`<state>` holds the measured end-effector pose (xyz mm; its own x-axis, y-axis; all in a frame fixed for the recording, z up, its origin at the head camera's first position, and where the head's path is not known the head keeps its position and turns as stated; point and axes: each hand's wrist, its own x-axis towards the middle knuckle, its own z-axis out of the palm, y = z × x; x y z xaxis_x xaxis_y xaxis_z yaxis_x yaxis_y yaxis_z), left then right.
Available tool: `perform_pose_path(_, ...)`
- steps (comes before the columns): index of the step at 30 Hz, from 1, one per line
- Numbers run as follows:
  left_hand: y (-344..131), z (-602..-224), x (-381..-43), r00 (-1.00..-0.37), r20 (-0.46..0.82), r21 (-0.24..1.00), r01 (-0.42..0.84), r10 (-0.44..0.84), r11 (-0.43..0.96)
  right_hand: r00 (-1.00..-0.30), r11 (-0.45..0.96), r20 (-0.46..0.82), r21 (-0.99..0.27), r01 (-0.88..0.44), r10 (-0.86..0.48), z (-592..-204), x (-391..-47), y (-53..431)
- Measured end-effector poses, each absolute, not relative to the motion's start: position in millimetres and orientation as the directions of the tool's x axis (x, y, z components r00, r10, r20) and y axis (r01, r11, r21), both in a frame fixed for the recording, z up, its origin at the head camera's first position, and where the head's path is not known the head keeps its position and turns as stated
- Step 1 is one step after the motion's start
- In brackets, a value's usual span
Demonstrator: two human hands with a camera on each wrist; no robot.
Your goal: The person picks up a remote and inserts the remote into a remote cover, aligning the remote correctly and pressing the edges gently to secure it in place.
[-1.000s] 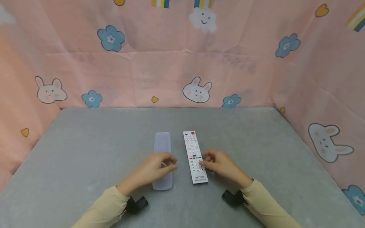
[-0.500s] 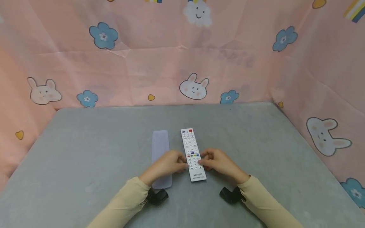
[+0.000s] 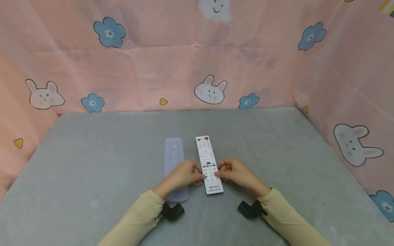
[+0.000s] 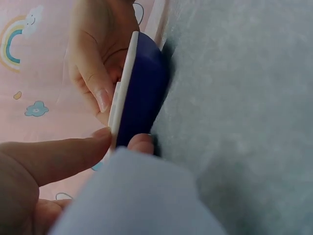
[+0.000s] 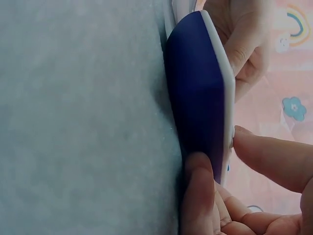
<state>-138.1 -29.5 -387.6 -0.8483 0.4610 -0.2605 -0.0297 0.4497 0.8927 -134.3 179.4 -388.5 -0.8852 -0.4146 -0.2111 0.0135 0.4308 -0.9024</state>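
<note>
A white remote control (image 3: 205,153) with many buttons lies buttons up on the table, its red button at the far end. Both wrist views show its dark blue underside (image 4: 144,83) and white rim. My left hand (image 3: 184,173) pinches its left edge, thumb on the top face and a fingertip against the blue side. Across from it, my right hand (image 3: 235,172) pinches the right edge in the same manner (image 5: 198,181). A pale translucent remote cover (image 3: 174,150) lies flat to the left, partly hidden under my left hand and wrist; its end looms blurred in the left wrist view.
The grey table (image 3: 107,164) spreads around both hands. A pink patterned cloth (image 3: 154,68) hangs along its back and sides. Black wrist cameras (image 3: 173,212) sit below each sleeve cuff.
My left hand has moved right from over the translucent cover to the remote's left edge and taken hold there. My right hand has stayed at the right edge. The head view has shifted slightly.
</note>
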Motion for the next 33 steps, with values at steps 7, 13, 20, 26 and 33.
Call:
perform_pose_path(7,-30.2,-389.1,-139.0,-0.843,-0.235,0.935,-0.06,0.484,0.35,-0.891,0.409,-0.219,-0.912,0.041,-0.398,-391.4,-135.9,181.6)
perform_pose_path(13,-27.5,-388.1,-139.9,-0.866,-0.159,0.949,-0.001,0.474,0.317,-0.915,0.359,-0.227,-0.928,0.099,-0.334,-389.3,-135.5,182.7)
perform_pose_path(20,-25.6,-385.9,-139.3,-0.881,-0.108,0.95,0.044,0.46,0.309,-0.931,0.239,-0.205,-0.962,0.134,-0.302,-388.1,-133.9,183.3)
perform_pose_path(26,-30.8,-383.6,-137.0,-0.893,-0.089,0.96,0.041,0.441,0.278,-0.941,0.106,-0.159,-0.985,0.133,-0.299,-392.6,-131.2,182.0)
perform_pose_path(33,-32.8,-386.1,-138.5,-0.899,-0.064,0.96,0.064,0.434,0.274,-0.955,-0.008,-0.105,-0.994,0.111,-0.279,-397.0,-131.2,180.1)
